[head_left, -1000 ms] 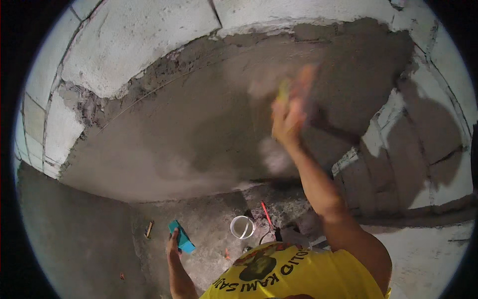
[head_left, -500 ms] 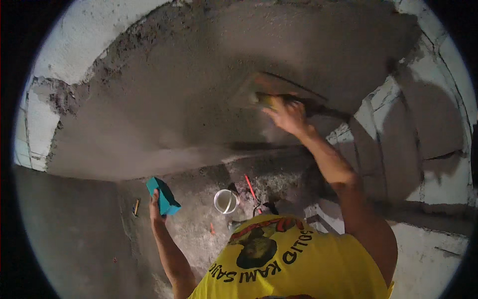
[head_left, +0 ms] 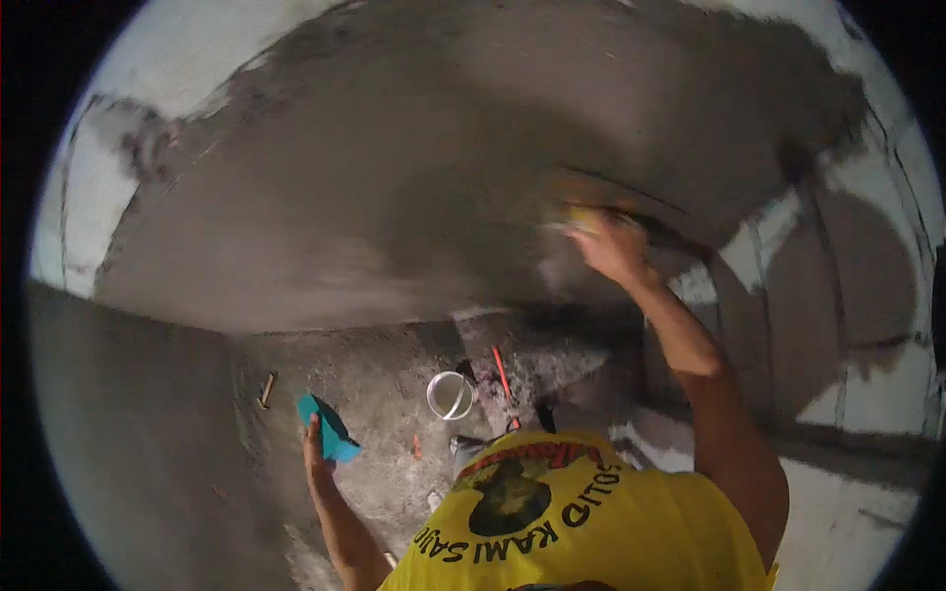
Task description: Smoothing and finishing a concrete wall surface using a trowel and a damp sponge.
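Note:
My right hand (head_left: 613, 241) grips the yellow handle of a flat trowel (head_left: 581, 192), blurred by motion, pressed to a large patch of grey-brown plaster (head_left: 325, 197) on the wall. My left hand (head_left: 315, 443) holds a teal board or block (head_left: 338, 443) low at the left, below the plaster. A white bucket (head_left: 449, 394) with its handle across it stands on the rough grey floor between my hands, beside a long red-handled tool (head_left: 501, 369).
Pale block wall (head_left: 163, 59) borders the plaster, with my shadow at the right. A small yellowish hand tool (head_left: 266, 391) lies at the lower left and a small orange item (head_left: 417, 445) near the bucket. Dark grey surface (head_left: 128, 414) fills the lower left.
My right hand came down from higher on the plaster and now sits a little further right with the trowel. My left hand with the teal piece rose, then dropped slightly. The view shifted.

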`<move>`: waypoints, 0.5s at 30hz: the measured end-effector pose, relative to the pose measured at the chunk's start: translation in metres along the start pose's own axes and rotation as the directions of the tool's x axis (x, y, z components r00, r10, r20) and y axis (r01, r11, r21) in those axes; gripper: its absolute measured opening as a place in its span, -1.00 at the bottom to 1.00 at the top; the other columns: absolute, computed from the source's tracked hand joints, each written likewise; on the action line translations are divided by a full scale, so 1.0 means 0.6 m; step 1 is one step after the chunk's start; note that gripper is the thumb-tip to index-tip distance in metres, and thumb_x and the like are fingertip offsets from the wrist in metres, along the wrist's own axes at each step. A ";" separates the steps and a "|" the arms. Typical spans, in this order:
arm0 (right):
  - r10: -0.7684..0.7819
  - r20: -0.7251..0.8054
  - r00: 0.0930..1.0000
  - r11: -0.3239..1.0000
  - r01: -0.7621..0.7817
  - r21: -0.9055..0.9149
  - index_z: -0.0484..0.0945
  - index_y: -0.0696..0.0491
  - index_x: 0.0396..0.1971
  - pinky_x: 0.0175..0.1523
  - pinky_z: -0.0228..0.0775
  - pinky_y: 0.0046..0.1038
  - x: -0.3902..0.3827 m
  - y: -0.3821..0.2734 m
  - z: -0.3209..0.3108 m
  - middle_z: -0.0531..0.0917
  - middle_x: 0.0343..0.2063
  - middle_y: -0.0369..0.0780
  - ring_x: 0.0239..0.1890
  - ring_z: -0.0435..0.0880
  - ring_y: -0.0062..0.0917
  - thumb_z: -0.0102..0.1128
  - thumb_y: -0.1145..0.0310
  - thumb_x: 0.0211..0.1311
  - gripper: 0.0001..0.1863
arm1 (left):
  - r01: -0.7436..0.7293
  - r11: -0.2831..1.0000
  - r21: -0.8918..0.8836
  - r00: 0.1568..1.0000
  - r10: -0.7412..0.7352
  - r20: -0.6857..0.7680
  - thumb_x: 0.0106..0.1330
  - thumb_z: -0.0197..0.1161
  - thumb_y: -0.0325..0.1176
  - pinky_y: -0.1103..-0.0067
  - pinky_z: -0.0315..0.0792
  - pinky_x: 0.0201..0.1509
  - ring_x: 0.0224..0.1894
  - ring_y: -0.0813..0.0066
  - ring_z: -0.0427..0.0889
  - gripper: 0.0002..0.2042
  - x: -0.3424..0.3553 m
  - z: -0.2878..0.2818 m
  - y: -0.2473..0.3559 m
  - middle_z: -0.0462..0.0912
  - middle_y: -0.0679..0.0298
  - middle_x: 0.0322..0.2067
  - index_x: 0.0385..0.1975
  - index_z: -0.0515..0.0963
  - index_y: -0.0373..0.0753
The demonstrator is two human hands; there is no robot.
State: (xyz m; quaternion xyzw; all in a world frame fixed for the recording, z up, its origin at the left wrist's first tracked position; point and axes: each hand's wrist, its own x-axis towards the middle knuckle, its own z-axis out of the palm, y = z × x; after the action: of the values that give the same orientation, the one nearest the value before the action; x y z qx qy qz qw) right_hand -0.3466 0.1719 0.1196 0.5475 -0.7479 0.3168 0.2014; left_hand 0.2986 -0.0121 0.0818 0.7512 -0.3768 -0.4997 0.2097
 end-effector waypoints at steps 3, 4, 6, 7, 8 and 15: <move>0.331 -0.341 0.880 0.944 -0.312 0.110 0.55 0.06 -0.16 -0.20 0.51 -0.17 0.063 0.042 -0.123 0.69 -0.31 -0.09 -0.31 0.68 -0.13 0.26 0.11 0.23 -0.66 | -0.044 0.987 -0.157 0.996 0.055 0.066 0.10 0.34 0.23 0.13 0.21 0.31 0.31 0.08 0.29 -0.10 0.007 -0.057 -0.046 0.26 0.11 0.33 0.37 0.20 -0.18; 0.473 -0.414 0.778 0.881 -0.411 0.235 0.52 0.05 -0.16 -0.19 0.52 -0.16 0.114 0.046 -0.162 0.69 -0.31 -0.08 -0.31 0.68 -0.10 0.24 0.07 0.24 -0.63 | -0.058 0.976 -0.209 0.991 0.082 0.108 0.11 0.36 0.19 0.21 0.30 0.29 0.26 0.10 0.38 -0.11 0.017 -0.069 -0.057 0.34 0.09 0.28 0.35 0.22 -0.23; 0.475 -0.397 0.785 0.873 -0.367 0.320 0.52 0.08 -0.20 -0.23 0.50 -0.13 0.217 -0.071 -0.174 0.68 -0.34 -0.05 -0.33 0.68 -0.12 0.23 0.08 0.23 -0.64 | 0.032 0.974 -0.223 0.998 -0.018 0.065 0.12 0.37 0.17 0.22 0.34 0.26 0.21 0.12 0.44 -0.13 0.053 -0.102 -0.089 0.36 0.11 0.26 0.34 0.23 -0.25; 0.244 -0.371 0.896 0.968 -0.205 0.142 0.53 0.07 -0.19 -0.24 0.49 -0.15 0.215 -0.111 -0.140 0.68 -0.36 -0.07 -0.34 0.67 -0.14 0.23 0.08 0.23 -0.64 | 0.051 0.976 -0.210 0.998 -0.044 0.035 0.14 0.36 0.15 0.23 0.36 0.24 0.19 0.13 0.46 -0.16 0.063 -0.102 -0.095 0.38 0.11 0.25 0.33 0.25 -0.25; 0.001 -0.301 0.953 1.000 -0.009 -0.028 0.54 0.06 -0.19 -0.25 0.49 -0.16 0.198 -0.124 -0.092 0.68 -0.37 -0.08 -0.35 0.67 -0.15 0.22 0.09 0.23 -0.65 | 0.062 0.977 -0.205 0.998 -0.063 0.002 0.16 0.35 0.13 0.24 0.38 0.22 0.16 0.14 0.48 -0.19 0.075 -0.099 -0.094 0.40 0.11 0.23 0.32 0.26 -0.25; -0.177 0.016 0.984 0.963 0.177 -0.204 0.62 -0.01 -0.13 -0.25 0.49 -0.23 0.078 0.043 -0.151 0.67 -0.42 -0.16 -0.38 0.66 -0.22 0.37 0.10 0.07 -0.60 | -0.088 0.914 -0.397 0.980 0.150 0.130 0.11 0.38 0.14 0.14 0.44 0.11 0.15 0.02 0.45 -0.12 0.082 -0.120 -0.084 0.38 0.05 0.21 0.35 0.17 -0.22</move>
State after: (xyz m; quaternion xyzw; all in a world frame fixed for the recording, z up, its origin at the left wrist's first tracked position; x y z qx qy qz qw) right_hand -0.3901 0.2076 0.2086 0.5882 -0.7243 0.2195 0.2851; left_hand 0.3929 -0.0233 0.0476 0.6283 -0.3307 -0.6086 0.3542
